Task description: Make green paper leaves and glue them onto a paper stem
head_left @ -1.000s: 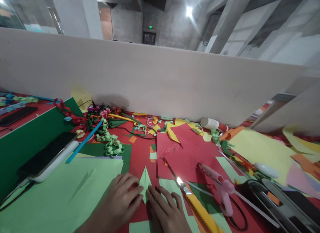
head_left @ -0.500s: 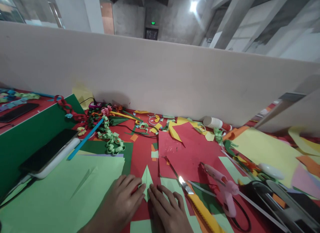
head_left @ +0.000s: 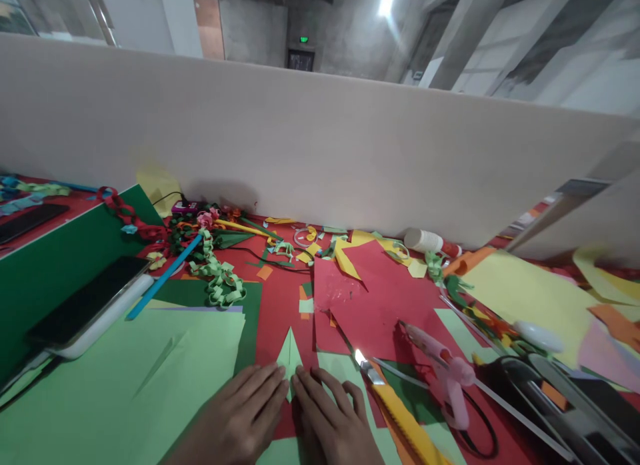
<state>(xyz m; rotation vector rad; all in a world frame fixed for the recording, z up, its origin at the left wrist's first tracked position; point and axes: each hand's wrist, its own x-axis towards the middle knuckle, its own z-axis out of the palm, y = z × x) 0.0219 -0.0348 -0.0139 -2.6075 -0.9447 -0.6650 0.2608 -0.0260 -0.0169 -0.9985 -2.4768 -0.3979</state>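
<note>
A small light green folded paper with a pointed tip and a centre crease lies on the red table surface between my hands. My left hand holds its left side, with the fingers close together and their tips on the paper. From the right, my right hand presses its fingertips on the lower right side. The fingers hide much of the paper's lower part. Just right of my right hand lies a yellow utility knife with its blade out, pointing away from me. Light green sheets lie left of my left hand.
A pink glue gun and a black and grey tool stand at the right. A phone lies on a white block at left. Green paper chain, a blue stick, red sheets and scraps lie before a pale partition.
My left hand's fingers have straightened and drawn together, the thumb now tucked nearer the paper. My right hand keeps nearly the same place. The view has shifted slightly.
</note>
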